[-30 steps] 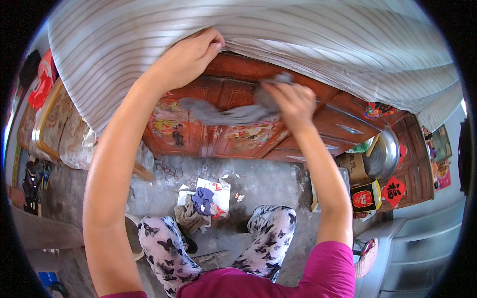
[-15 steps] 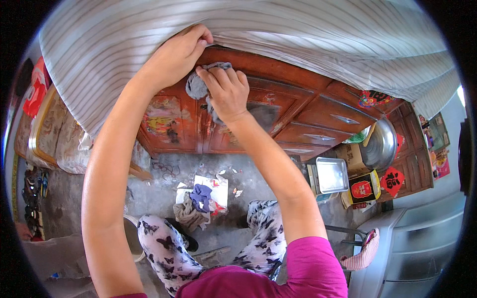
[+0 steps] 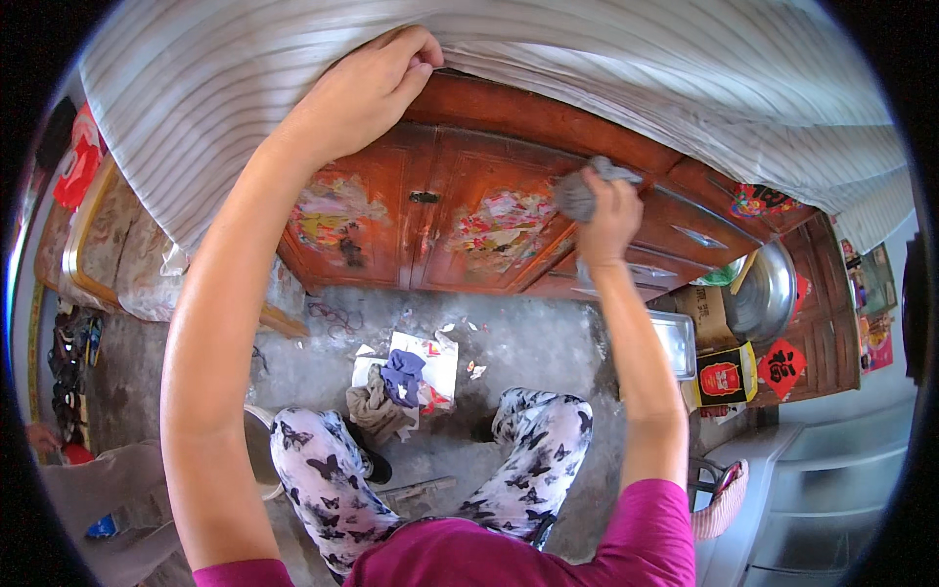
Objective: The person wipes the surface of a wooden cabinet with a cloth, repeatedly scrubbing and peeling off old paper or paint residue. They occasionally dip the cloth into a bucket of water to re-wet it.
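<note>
While the left hand (image 3: 367, 83) pinches the lower edge of a striped cloth (image 3: 606, 68) between thumb and fingers and holds it lifted, the right hand (image 3: 608, 210) is closed tight around a grey rag (image 3: 579, 191). The rag is soft and crumpled into a small ball, with one loose corner coming out above the fist, and it is pressed on the front of a wooden cabinet (image 3: 460, 210), near the upper edge, just right of the two doors. The striped cloth is thin, with fine grey and white lines, and it hangs over the top of the cabinet like a cover. The cabinet is of dark red-brown wood, smooth and a little shiny, with worn painted flower pictures on the door panels and a small dark metal latch (image 3: 424, 198) between the doors. Drawers with metal handles are to the right of the rag. Below, the floor (image 3: 528, 342) is grey, rough concrete, and on it lie some crumpled clothes (image 3: 389, 391) on a piece of paper. A round metal basin (image 3: 758, 293) leans at the right side.
</note>
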Motion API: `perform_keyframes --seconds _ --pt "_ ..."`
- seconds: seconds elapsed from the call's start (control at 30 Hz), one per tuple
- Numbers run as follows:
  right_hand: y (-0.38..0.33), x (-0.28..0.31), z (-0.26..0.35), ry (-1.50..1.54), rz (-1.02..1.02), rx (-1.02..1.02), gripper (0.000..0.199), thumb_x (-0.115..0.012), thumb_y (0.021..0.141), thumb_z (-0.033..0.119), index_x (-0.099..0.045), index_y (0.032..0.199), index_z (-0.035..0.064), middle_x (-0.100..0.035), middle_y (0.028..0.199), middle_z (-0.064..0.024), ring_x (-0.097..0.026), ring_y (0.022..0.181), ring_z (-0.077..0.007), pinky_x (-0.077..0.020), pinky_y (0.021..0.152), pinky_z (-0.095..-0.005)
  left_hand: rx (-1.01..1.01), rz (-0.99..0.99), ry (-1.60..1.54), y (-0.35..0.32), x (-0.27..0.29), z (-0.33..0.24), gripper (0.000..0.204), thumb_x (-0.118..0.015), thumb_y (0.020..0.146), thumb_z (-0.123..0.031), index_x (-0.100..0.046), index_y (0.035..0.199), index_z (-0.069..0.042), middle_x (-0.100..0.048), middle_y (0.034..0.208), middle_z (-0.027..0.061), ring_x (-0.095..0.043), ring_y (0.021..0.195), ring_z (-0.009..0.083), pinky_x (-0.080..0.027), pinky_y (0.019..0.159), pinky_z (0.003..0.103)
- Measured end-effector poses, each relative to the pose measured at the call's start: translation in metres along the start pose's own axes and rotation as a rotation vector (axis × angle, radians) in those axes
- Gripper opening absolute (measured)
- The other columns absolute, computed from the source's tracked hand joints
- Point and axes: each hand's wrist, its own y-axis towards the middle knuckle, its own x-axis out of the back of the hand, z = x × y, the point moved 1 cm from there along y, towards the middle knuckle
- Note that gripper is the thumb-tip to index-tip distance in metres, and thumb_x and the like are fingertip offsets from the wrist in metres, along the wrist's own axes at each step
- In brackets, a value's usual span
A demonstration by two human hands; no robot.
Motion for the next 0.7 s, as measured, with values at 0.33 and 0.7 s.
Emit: perform_keyframes --seconds 0.33,0.7 --pt "-0.059 -0.057 0.069 0.185 0.303 0.324 0.038 -0.065 0.077 0.006 -0.071 0.110 0.0229 -0.061 0.103 -0.0006 -0.059 0.094 -0.0245 -0.0459 0.085 -0.0397 0.107 0.052 -0.197 -0.036 -0.011 -0.006 0.026 -0.050 0.106 -0.022 -0.056 0.125 -0.005 -0.062 0.118 0.0099 -0.058 0.115 0.0239 -0.043 0.104 0.036" --pt "-0.026 -0.010 0.036 0.144 -0.002 -0.288 0.048 -0.072 0.071 -0.003 -0.062 0.117 0.0107 -0.061 0.111 -0.0147 -0.058 0.107 -0.0391 -0.0452 0.090 -0.0472 0.497 0.063 -0.636 -0.099 -0.041 -0.010 0.037 -0.048 0.106 -0.020 -0.053 0.141 -0.008 -0.058 0.138 0.0053 -0.055 0.127 0.0184 -0.039 0.111 0.037"
